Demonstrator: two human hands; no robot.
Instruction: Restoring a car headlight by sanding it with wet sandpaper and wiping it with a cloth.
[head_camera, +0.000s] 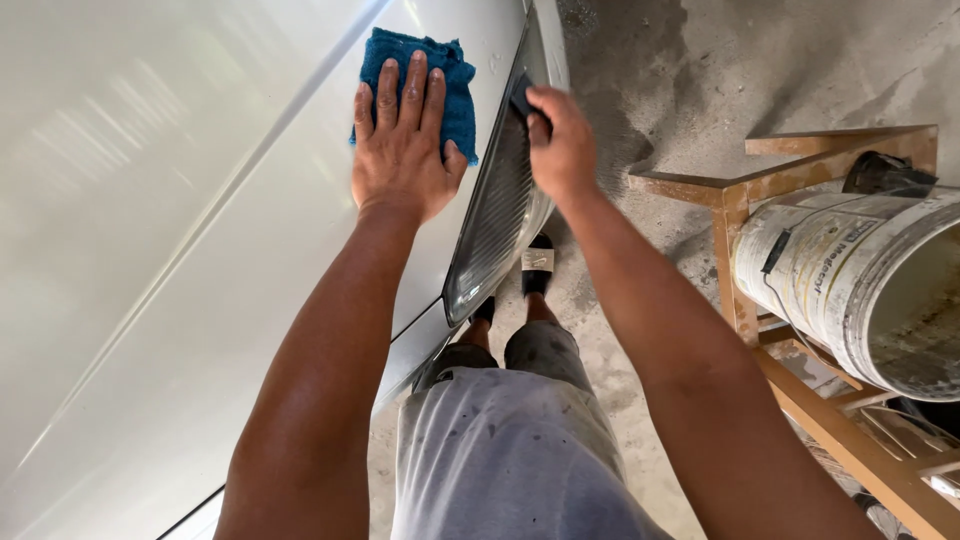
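My left hand (402, 140) lies flat, fingers spread, on a blue cloth (455, 85) pressed against the white car body (180, 230). My right hand (560, 140) pinches a small dark pad (521, 98) against the upper edge of the hazy, ribbed headlight (495, 215). Both arms reach forward from below. My grey shirt, shorts and sandalled feet show beneath the headlight.
A dirty white bucket (850, 275) lies on its side in a paint-stained wooden frame (740, 200) at right. Stained concrete floor (680, 70) runs between the car and the frame.
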